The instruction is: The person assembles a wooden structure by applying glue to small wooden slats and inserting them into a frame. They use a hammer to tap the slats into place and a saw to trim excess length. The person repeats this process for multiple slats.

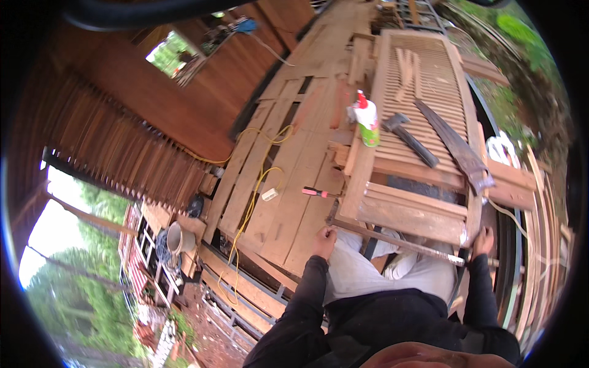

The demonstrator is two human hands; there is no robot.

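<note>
A long, worn metal bar clamp (423,247) lies across the near end of a louvred wooden panel (405,221), just above my lap. At its left end my left hand (325,241) is closed, the fingers curled against the clamp's end. My right hand (483,241) is closed beside the panel's near right corner, next to the bar; what its fingers grip is hidden. On the panel lie a hammer-like tool with a dark handle (418,146), a handsaw (453,144), thin wood strips (406,70) and a white-and-green bottle with a red top (368,122).
A red-handled screwdriver (315,192) and a white socket block (269,194) lie on the plank platform (300,165) to the left. A yellow cord (250,211) trails over its edge. Long wood strips (532,227) line the right side. A bucket (180,238) stands lower left.
</note>
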